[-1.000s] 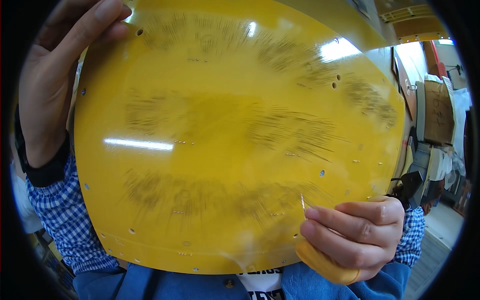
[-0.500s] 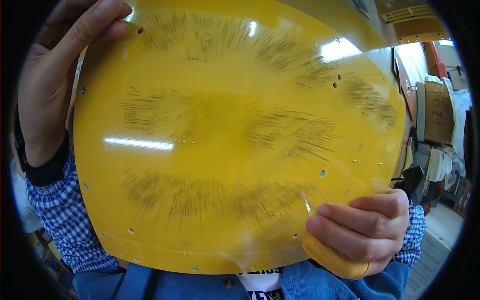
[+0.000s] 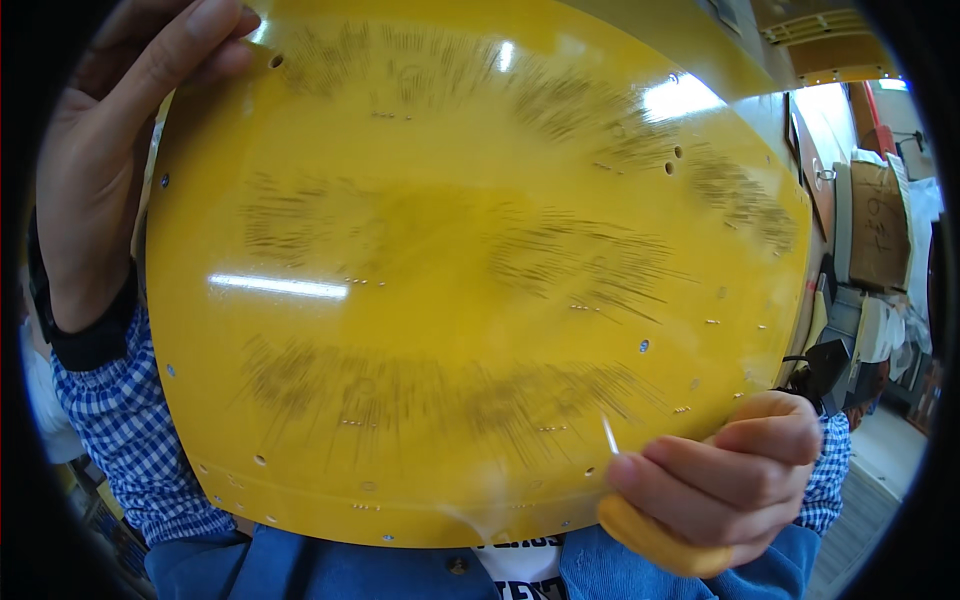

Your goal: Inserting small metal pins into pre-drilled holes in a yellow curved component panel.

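A large, glossy yellow panel (image 3: 430, 320) is tilted up in front of me. Through its surface show clusters of thin dark streaks, alongside rows of tiny coppery dots, drilled holes and screws. My left hand (image 3: 150, 110) grips the panel at its upper left edge, the fingers bent around it and partly out of view. Low on the right, my right hand (image 3: 725, 480) is closed on a thin, pale pointed tool (image 3: 610, 437) whose tip lies over the lower streaks; I cannot tell its exact kind. A yellow finger cot (image 3: 660, 540) covers one digit of that hand.
Beyond the panel's right edge stand a cardboard box (image 3: 878, 225) and white plastic bags (image 3: 925, 215). Closer to my right wrist is a small black object (image 3: 825, 368). Another yellow surface (image 3: 690, 45) rises behind the panel's top.
My right hand has drawn slightly down and its fingers have shifted, so the tool's tip sits a little lower. The panel has shifted only slightly; my left hand keeps its place.
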The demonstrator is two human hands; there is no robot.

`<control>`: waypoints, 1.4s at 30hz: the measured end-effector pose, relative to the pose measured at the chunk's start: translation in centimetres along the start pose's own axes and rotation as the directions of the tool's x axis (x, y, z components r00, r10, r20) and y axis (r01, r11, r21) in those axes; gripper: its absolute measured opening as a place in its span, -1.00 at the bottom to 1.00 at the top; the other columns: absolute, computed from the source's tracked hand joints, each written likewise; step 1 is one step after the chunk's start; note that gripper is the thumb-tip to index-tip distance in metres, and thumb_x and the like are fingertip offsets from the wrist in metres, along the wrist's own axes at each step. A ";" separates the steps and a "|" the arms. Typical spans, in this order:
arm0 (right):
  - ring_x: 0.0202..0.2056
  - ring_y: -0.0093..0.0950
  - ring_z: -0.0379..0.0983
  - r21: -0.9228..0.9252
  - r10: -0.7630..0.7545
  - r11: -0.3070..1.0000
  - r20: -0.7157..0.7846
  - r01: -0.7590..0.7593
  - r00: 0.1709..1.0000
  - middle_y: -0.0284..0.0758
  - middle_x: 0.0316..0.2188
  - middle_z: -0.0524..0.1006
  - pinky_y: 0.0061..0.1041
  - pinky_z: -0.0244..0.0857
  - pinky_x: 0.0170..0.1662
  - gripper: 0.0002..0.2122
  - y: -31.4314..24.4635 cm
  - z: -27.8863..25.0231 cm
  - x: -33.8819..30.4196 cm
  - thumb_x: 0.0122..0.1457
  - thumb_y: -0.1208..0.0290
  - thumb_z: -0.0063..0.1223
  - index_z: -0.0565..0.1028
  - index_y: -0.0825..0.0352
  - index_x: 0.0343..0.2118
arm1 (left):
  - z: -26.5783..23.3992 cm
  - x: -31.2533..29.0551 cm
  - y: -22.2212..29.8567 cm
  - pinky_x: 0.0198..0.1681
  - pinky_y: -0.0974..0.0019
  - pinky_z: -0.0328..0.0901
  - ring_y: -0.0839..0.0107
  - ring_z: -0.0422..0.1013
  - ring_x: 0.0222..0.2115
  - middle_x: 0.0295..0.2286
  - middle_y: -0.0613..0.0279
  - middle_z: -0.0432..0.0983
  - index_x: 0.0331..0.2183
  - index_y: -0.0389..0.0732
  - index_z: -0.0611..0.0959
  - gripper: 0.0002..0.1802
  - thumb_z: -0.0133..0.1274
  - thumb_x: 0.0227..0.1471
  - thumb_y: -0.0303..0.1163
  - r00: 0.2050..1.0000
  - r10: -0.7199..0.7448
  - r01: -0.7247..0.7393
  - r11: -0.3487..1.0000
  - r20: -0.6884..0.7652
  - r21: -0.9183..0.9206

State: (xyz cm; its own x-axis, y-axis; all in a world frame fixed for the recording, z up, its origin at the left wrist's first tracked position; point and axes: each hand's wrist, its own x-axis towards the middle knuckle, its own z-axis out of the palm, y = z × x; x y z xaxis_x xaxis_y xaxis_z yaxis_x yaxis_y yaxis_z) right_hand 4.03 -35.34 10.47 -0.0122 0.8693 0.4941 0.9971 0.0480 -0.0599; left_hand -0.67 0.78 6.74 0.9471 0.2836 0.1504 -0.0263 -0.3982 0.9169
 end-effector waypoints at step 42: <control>-0.44 -0.76 0.43 0.045 0.045 0.998 0.087 -0.049 0.995 -0.59 -0.42 0.55 -0.75 0.14 -0.40 -0.94 -0.5 -0.6 0.5 -0.04 0.45 0.06 0.53 0.11 -0.51 | 0.4 0.1 0.6 -0.15 0.54 0.36 0.61 0.45 -0.28 -0.32 0.25 0.54 -0.14 -0.23 0.55 -0.73 0.00 0.10 -0.39 0.999 0.000 0.001 1.000 0.049 -0.020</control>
State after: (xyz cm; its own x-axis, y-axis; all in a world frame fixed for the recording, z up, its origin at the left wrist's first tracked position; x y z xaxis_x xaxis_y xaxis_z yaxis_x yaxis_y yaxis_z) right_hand 3.60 -35.21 11.29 0.0265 0.9103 0.4131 0.9920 0.0272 -0.1235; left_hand -0.48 0.26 7.18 0.9617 0.2406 0.1316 -0.0315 -0.3800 0.9245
